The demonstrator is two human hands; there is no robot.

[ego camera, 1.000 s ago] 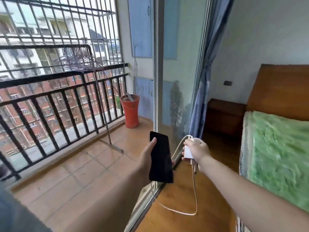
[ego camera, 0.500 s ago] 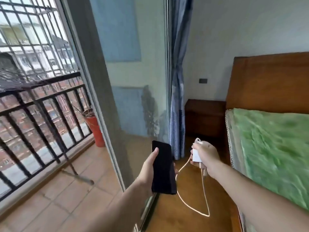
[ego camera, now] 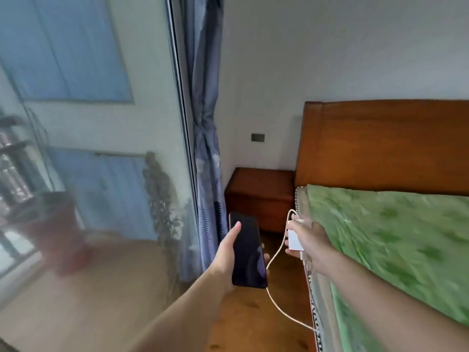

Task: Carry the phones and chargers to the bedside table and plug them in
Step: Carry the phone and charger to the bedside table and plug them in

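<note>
My left hand (ego camera: 228,252) grips a black phone (ego camera: 248,252), screen dark, held upright in front of me. A white charger block (ego camera: 295,241) sits in my right hand (ego camera: 308,240), and its white cable (ego camera: 278,308) hangs in a loop down toward the floor. Ahead, in the corner between curtain and bed, stands the brown wooden bedside table (ego camera: 261,193). A dark wall socket plate (ego camera: 257,137) is on the wall above it. Both hands are short of the table, over the wooden floor.
A glass sliding door (ego camera: 88,148) runs along my left, with a blue curtain (ego camera: 205,138) tied at its edge. On the right stand the bed with a green cover (ego camera: 396,250) and the wooden headboard (ego camera: 380,146). A narrow strip of wooden floor (ego camera: 243,318) leads ahead.
I have come in from the balcony past the glass door, and the view has swung right. The bedside table and bed are nearer. Both hands still hold phone and charger.
</note>
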